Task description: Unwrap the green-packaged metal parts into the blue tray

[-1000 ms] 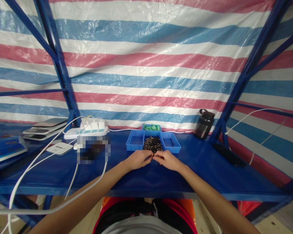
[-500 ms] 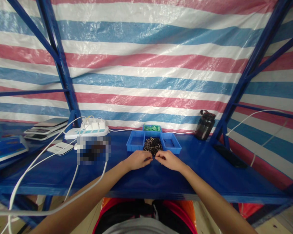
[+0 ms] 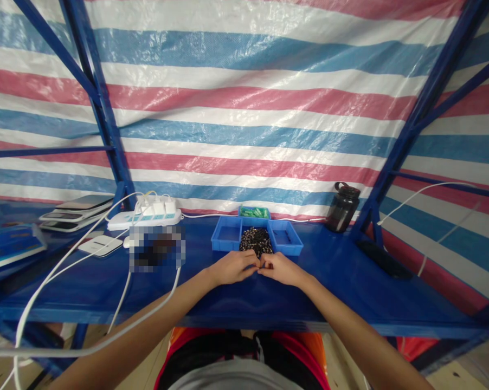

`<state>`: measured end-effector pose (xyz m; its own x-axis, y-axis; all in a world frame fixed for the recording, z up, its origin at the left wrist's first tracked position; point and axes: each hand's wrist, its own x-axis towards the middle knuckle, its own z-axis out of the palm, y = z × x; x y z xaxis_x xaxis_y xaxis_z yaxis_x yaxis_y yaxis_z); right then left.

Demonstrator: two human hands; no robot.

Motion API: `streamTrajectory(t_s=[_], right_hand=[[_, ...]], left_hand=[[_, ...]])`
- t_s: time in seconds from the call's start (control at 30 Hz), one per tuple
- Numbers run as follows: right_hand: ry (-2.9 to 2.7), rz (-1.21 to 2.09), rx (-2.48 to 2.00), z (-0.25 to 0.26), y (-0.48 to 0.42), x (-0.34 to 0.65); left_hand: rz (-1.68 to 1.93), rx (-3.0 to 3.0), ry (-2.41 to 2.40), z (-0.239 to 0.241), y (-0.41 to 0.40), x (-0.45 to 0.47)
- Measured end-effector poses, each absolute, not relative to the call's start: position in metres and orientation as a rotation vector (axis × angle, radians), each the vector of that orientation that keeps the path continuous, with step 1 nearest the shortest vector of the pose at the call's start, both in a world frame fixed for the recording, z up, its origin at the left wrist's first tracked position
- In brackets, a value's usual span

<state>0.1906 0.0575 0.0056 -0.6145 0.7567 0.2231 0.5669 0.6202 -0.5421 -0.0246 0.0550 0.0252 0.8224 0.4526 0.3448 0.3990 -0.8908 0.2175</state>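
My left hand (image 3: 237,266) and my right hand (image 3: 282,267) meet fingertip to fingertip at the near edge of a heap of small dark and shiny pieces (image 3: 256,240). Both are pinched closed; whatever tiny thing sits between the fingers is too small to make out. The heap fills the middle of a group of blue trays. On its left is a blue tray (image 3: 228,232) with nothing visible in it. To its right, another blue tray (image 3: 285,237) has a few dark bits. Behind, a small blue tray holds green pieces (image 3: 254,212).
A dark bottle (image 3: 342,207) stands at the back right, near a black flat object (image 3: 383,259). On the left are a white power strip (image 3: 145,218) with plugs, looping white cables, a white flat box (image 3: 100,245) and stacked devices (image 3: 77,212). A striped sheet hangs behind the blue table (image 3: 329,287).
My two hands have come closer together, so that the fingertips now touch where a small gap was. The trays and the heap look the same.
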Motion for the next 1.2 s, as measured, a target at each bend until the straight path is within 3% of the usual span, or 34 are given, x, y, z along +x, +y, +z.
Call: streamTrajectory(t_s=[1.2], right_hand=[[-2.478,0.258,-1.089,0.014,0.056,0.193]], left_hand=[[0.473,2.906,1.000,0.020,0.061,-0.024]])
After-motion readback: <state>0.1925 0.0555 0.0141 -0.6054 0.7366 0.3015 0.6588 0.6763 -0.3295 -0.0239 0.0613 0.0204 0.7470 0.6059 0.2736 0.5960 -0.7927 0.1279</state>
